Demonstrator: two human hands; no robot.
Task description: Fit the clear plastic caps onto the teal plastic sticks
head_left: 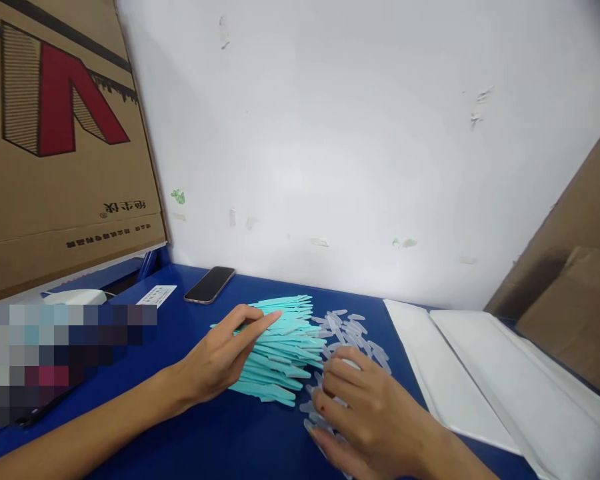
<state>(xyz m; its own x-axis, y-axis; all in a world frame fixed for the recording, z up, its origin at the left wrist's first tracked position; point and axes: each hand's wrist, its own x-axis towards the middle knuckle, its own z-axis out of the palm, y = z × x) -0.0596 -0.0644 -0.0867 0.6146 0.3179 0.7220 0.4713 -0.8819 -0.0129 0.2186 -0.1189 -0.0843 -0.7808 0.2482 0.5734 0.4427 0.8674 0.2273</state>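
Note:
A spread pile of slim turquoise sticks (280,357), shaped like eyebrow razors, lies on the blue table (200,427). My left hand (225,347) rests at the pile's left side, with one finger stretched over the sticks and the others bent; its lower fingertips are hidden. Right of the pile are many small translucent plastic caps (355,330). Over the nearer caps is my right hand (365,407), its fingers curled down and its thumb apart from them. A pale bit shows among its fingers, too covered to name.
A phone (210,285) and a white printed card (157,295) lie at the back left. White flat packets (480,380) lie at the right. Cardboard boxes (80,180) stand at the left, with more cardboard (575,313) at the right. A white wall (300,147) rises behind the table.

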